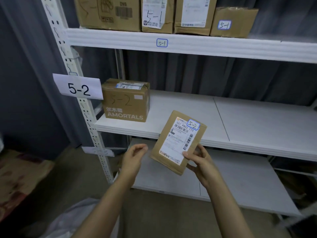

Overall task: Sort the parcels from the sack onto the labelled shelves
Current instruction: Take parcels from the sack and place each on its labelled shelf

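My right hand [199, 159] grips a flat brown parcel [173, 133] by its lower right corner, thumb on its white shipping label marked 5-2. The parcel is tilted and hangs just in front of the middle shelf [188, 114]. My left hand [134, 156] hovers beside the parcel's left edge with loosely curled fingers, apart from it and holding nothing. A paper sign reading 5-2 [78, 87] is fixed to the left upright. One brown box marked 5-2 [126, 100] stands at the left end of that shelf.
The top shelf [197, 44], tagged 5-1, carries several brown boxes marked 5-1. A lower shelf [231, 182] lies behind my hands. A white sack [68, 219] lies on the floor at the bottom left. Dark curtains hang behind the rack.
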